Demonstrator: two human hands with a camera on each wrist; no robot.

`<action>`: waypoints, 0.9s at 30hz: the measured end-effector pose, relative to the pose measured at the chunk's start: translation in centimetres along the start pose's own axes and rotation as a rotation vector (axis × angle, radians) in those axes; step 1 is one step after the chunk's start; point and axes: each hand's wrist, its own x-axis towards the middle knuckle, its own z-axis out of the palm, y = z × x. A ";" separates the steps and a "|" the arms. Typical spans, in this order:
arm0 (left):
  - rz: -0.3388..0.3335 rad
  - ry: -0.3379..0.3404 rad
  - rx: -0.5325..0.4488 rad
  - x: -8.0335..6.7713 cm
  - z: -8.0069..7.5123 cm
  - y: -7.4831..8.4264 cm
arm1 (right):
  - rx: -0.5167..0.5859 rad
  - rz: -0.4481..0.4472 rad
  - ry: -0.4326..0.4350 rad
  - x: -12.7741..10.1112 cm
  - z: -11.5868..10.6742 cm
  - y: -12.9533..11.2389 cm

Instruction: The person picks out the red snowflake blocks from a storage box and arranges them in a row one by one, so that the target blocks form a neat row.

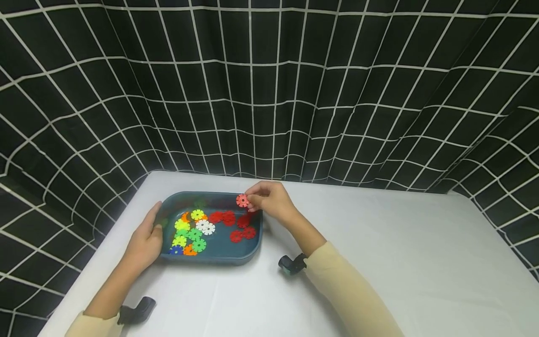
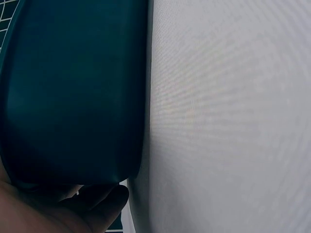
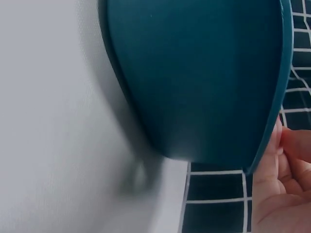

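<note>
A dark teal plastic basin (image 1: 236,259) sits on the left part of the table. My left hand (image 1: 144,241) grips its left end, with the fingers along the outer wall in the left wrist view. My right hand (image 1: 271,202) pinches a red notched disc (image 1: 242,201) above the basin's right rear corner. Several red notched discs (image 1: 236,236) lie in the basin's right half. Yellow, green (image 1: 199,245), orange, white (image 1: 206,227) and blue discs lie in its left half. The right wrist view shows the basin's outer wall (image 3: 194,82) and my right fingers by its rim; the pinched disc is mostly hidden there.
A white cloth (image 1: 400,243) covers the table. A black curtain with a white grid (image 1: 269,93) hangs behind and at both sides. Dark wrist camera mounts (image 1: 292,265) stick out beside both sleeves.
</note>
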 end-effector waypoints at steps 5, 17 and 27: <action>0.001 0.000 -0.004 0.0 -0.1 0.1 | 0.098 0.026 0.062 0.1 -0.9 0.9; 0.003 -0.008 -0.005 0.1 0.0 0.2 | 0.201 0.054 0.257 -0.4 -3.1 2.9; 0.009 -0.007 -0.011 0.0 -0.1 0.1 | 0.181 -0.040 0.289 1.9 -5.3 9.5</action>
